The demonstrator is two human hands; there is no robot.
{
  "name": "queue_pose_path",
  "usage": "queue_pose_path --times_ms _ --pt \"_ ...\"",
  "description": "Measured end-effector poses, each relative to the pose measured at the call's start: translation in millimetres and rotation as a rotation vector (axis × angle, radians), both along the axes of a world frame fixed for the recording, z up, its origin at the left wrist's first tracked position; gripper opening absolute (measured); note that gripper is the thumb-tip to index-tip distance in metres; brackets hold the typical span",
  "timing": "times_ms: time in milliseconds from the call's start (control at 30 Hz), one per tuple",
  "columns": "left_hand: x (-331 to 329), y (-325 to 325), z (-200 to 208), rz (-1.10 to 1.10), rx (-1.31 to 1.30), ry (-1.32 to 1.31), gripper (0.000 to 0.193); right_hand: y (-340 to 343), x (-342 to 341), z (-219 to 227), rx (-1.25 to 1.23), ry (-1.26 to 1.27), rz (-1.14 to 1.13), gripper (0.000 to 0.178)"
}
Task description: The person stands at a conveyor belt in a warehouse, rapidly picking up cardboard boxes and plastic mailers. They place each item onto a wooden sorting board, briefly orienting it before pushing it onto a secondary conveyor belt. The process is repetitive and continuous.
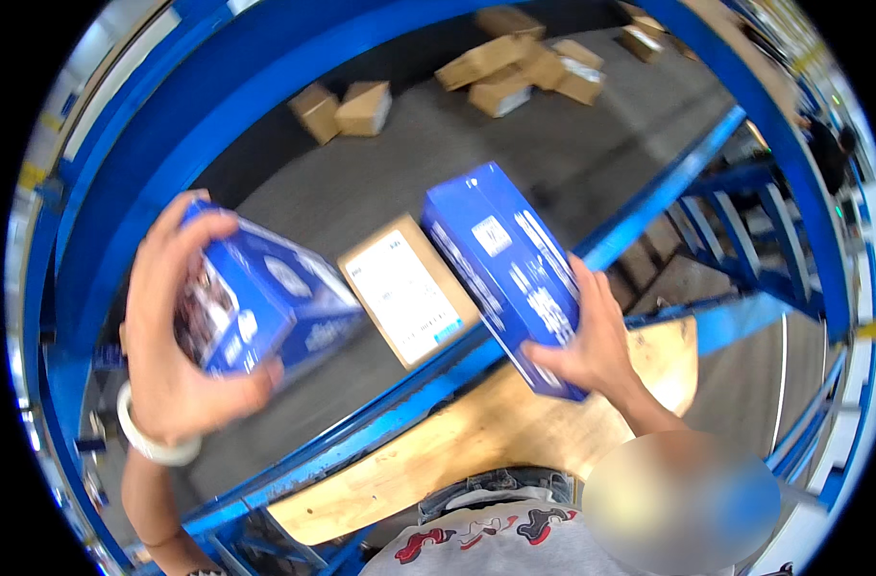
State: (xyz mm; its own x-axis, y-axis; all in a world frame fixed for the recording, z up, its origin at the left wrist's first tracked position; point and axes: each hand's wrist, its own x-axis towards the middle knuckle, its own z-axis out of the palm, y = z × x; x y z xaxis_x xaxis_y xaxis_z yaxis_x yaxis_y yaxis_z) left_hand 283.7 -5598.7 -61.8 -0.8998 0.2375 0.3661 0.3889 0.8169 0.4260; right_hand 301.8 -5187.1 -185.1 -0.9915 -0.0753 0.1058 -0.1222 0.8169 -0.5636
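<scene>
My left hand (174, 336) is closed round one end of a blue box (284, 288) with a picture on its end face, held tilted over the dark belt. A white band circles that wrist. On the right, a second long blue box (500, 259) with white print lies between the thumb and fingers of my right hand (592, 336). It is held aslant across the blue rail. Between the two blue boxes, a brown cardboard box (406, 288) with a large white label rests on the belt by the rail.
Several brown boxes (515, 67) lie in a heap farther along the conveyor belt (313, 192), with two more boxes (363, 108) to their left. A blue rail (438, 360) edges the belt. Before me is a curved wooden board (400, 446). Someone (827, 149) stands at the far right.
</scene>
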Motion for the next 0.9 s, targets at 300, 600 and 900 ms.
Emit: queue_pose_path --times_ms 300,600,900 --pt "55.5 154.5 -74.6 -0.38 0.021 -0.065 0.089 139.1 248.7 -106.4 0.044 -0.09 -0.466 0.113" --pt "-17.2 161.3 -146.7 -0.353 0.303 -0.191 0.078 144.0 308.3 -157.9 0.392 0.151 -0.792 0.113" --pt "53.2 57.0 -424.5 0.117 1.1 -1.115 0.06 27.3 346.2 -225.8 0.224 -0.141 -0.958 0.111"
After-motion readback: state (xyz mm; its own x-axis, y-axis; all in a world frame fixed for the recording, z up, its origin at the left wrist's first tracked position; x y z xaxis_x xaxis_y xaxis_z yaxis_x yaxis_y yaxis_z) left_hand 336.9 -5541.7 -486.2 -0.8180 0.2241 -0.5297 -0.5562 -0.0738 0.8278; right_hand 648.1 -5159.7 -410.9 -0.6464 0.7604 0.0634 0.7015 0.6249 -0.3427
